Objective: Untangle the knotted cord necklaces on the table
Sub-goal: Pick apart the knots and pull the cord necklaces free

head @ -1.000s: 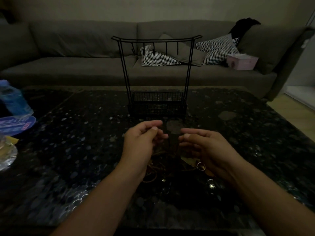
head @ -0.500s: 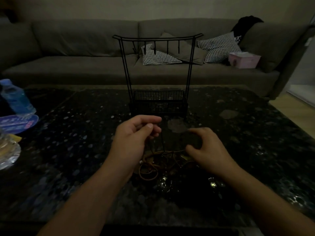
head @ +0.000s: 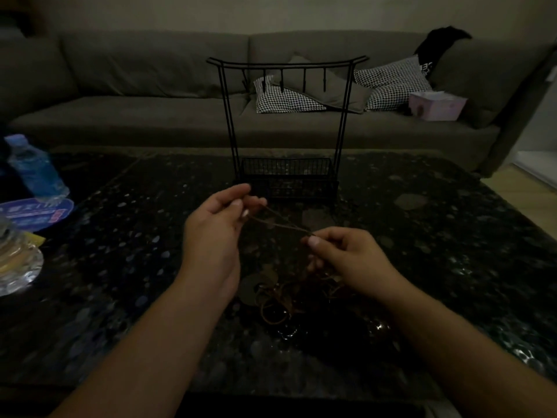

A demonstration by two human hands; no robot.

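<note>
Lifting clear of the tangled cord necklaces [head: 289, 300] at lower centre, the right hand [head: 349, 254] and left hand [head: 217, 224] are now pinching one cord strand [head: 280, 223] taut between them; easing slack gently should be safer than tugging.

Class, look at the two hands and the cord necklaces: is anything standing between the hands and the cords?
Nothing visible does. The left hand and right hand each already pinch a strand stretched between them, above the tangled cord necklaces on the table.
</note>
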